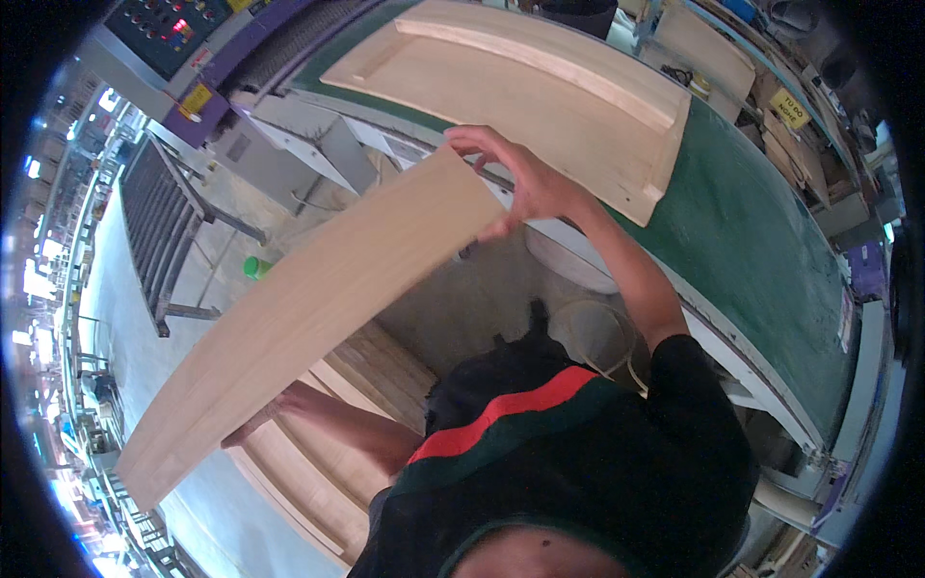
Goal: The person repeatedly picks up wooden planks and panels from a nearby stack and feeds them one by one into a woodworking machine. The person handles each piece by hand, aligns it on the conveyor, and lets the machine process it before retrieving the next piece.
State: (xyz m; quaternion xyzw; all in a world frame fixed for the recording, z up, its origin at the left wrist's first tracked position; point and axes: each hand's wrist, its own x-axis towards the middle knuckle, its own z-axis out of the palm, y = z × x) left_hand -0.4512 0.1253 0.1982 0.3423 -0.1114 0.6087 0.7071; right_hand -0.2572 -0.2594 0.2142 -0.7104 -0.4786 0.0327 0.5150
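Note:
A long, pale wooden board (318,279) is held up at a slant in front of me, running from the upper middle down to the lower left. My right hand (515,178) grips its upper end, fingers over the far corner and thumb at the near one. Lower down, my left hand (258,421) holds the board's near edge; its fingers are mostly hidden behind the wood. Beyond my right hand, a wide wooden panel (520,101) with raised strips along its edges lies on a green conveyor belt (761,250).
Below my left arm are stacked wooden pieces (313,472). A purple machine with a control panel (164,34) stands at the far left, near a metal roller stand (159,231) and a green container (255,268). Shelving with cardboard (790,159) lines the far right.

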